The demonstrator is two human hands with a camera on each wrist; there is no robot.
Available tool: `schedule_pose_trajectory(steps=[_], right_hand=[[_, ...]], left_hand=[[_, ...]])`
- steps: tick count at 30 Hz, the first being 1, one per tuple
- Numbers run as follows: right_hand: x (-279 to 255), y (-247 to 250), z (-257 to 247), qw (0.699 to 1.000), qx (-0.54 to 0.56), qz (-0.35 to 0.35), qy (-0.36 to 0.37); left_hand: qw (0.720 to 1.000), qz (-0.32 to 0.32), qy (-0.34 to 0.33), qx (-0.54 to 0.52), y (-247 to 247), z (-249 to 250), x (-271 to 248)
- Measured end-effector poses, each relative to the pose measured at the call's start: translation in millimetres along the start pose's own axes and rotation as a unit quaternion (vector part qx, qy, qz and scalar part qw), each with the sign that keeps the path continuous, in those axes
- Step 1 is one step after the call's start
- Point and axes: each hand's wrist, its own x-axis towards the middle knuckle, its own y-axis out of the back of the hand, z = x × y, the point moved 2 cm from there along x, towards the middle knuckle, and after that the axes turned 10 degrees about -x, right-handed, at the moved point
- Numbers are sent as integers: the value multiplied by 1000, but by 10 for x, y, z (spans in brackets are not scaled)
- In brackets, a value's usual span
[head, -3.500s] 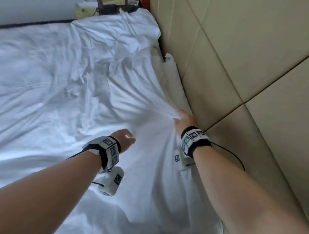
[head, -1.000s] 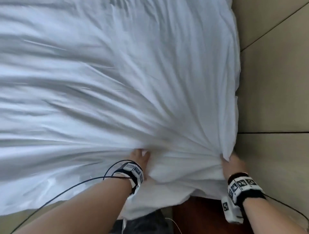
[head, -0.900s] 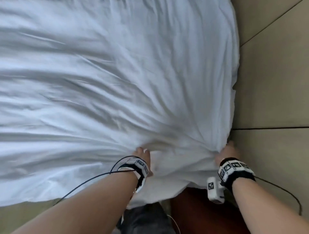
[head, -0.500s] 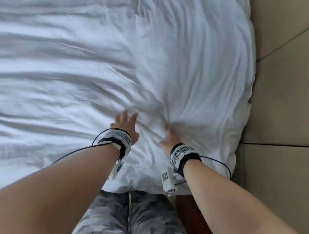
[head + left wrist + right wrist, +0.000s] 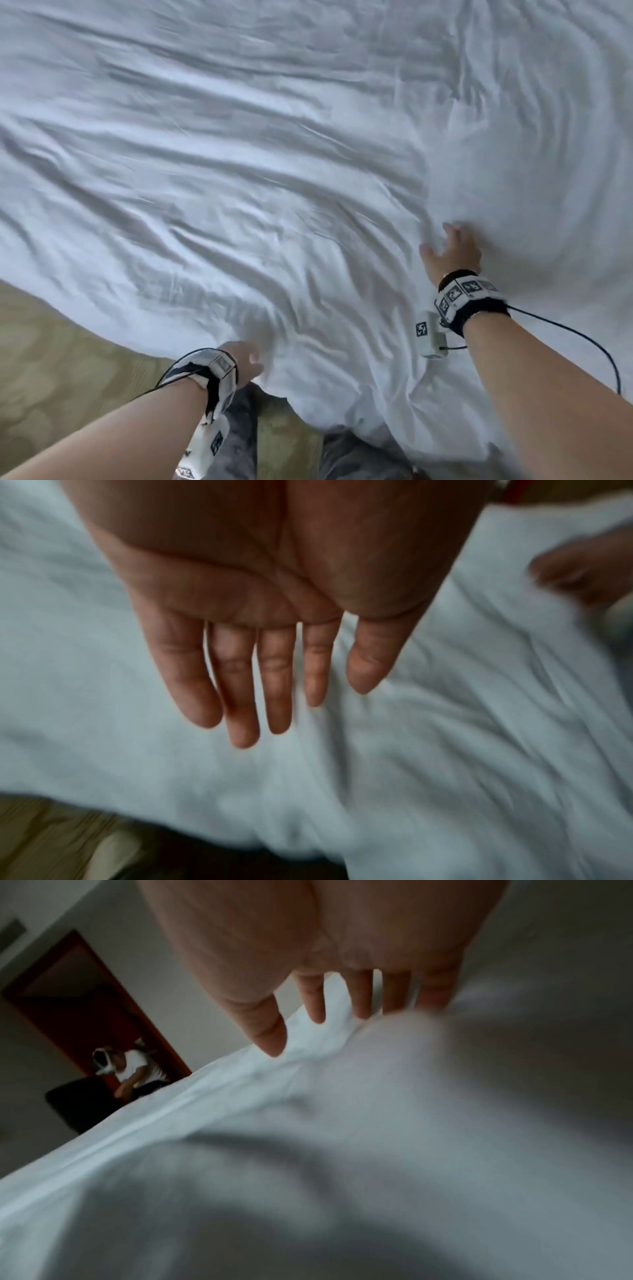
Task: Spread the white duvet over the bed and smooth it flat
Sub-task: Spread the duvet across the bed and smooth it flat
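The left hand is hovering flat, fingers straight, at the duvet's near edge. The right hand is lying spread and flat on the duvet farther in. The white duvet is covering the bed, creases running mostly left to right; its long axis cannot be told. Square coded markers are showing on both wristbands; no writing is readable. Beige patterned carpet is lying below.

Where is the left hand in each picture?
Head: left hand low, left of centre, at the duvet's near edge.
Left wrist: it fills the top middle, fingers straight.
Right wrist: not in it.
Shared landmark: the white duvet.
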Motion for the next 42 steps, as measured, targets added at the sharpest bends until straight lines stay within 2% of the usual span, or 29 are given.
schedule_pose_trajectory(steps=[1, 3, 5, 6, 8, 10, 11, 12, 13, 14, 16, 17, 19, 21, 22, 24, 25, 26, 28, 29, 30, 31, 33, 35, 36, 37, 39, 40, 42], right_hand=[[-101, -225, -313, 999, -19, -25, 13], [-542, -831, -1056, 986, -26, -130, 101], [-1260, -1463, -1782, 941, -68, -250, 215], [-1597, -1650, -2069, 916, -85, -305, 246], [-2090, -1792, -2510, 866, -63, -427, 252], [-2254, -1717, -2607, 815, 15, -531, 231], [-2220, -1628, -2690, 818, 28, -521, 241], [-2115, -1515, -2745, 843, 33, -481, 240], [-1952, -1369, -2788, 882, 45, -414, 221], [-1738, -1235, -2785, 923, 75, -335, 174], [-1250, -951, -2672, 974, 99, -191, 78], [-996, -817, -2614, 986, 80, -135, 51], [-530, -731, -2603, 996, 9, -80, 29], [-366, -885, -2890, 996, -45, -72, 33], [-432, -1107, -3123, 992, -64, -87, 65], [-936, -1648, -3722, 966, -83, -156, 191], [-1331, -1875, -4030, 936, -66, -225, 262], [-1755, -1997, -4302, 896, -37, -323, 302], [-2340, -1959, -4715, 802, 19, -507, 316], [-2410, -1928, -4845, 768, 55, -562, 302], [-2326, -1863, -4956, 766, 85, -564, 297], [-2118, -1803, -5050, 801, 108, -512, 290], [-1506, -1661, -5181, 906, 165, -313, 231], [-857, -1507, -5236, 967, 146, -134, 162], [-598, -1422, -5264, 982, 101, -84, 136], [-378, -1372, -5301, 991, 51, -61, 109], [-194, -1472, -5496, 995, -31, -80, 56], [-283, -1660, -5692, 992, -64, -100, 47], [-783, -2211, -6218, 979, -117, -151, 74]], left_hand=[[999, 26, -5, -18, 180, -116, -22], [996, 77, -14, -41, 601, -405, -30], [989, 135, -15, -59, 1063, -730, 21], [984, 166, -19, -64, 1288, -881, 63], [977, 201, -37, -60, 1675, -1222, 139], [977, 204, -42, -46, 1839, -1324, 183], [977, 204, -44, -34, 1949, -1418, 204], [978, 200, -46, -24, 2021, -1495, 230], [980, 191, -46, -18, 2065, -1572, 266], [983, 180, -45, -16, 2092, -1642, 306], [988, 148, -48, -6, 2112, -1708, 388], [990, 134, -51, -1, 2127, -1722, 434], [990, 125, -69, -2, 2200, -1750, 525], [988, 133, -80, -17, 2353, -1819, 599], [987, 139, -80, -24, 2468, -1866, 630], [983, 164, -72, -25, 2776, -1965, 705], [980, 184, -69, -26, 2957, -2017, 746], [977, 202, -65, -26, 3124, -2078, 771], [974, 219, -51, -22, 3382, -2213, 801], [975, 214, -51, -17, 3472, -2284, 820], [978, 202, -58, -9, 3547, -2351, 850], [980, 188, -71, -1, 3606, -2417, 895], [983, 156, -91, 20, 3696, -2570, 1002], [988, 101, -99, 69, 3747, -2773, 1118], [988, 63, -96, 100, 3758, -2881, 1161], [988, 31, -91, 121, 3782, -3011, 1199], [987, -10, -84, 133, 3925, -3322, 1244], [988, -14, -77, 132, 4065, -3519, 1259], [990, 14, -56, 129, 4456, -3952, 1293]])
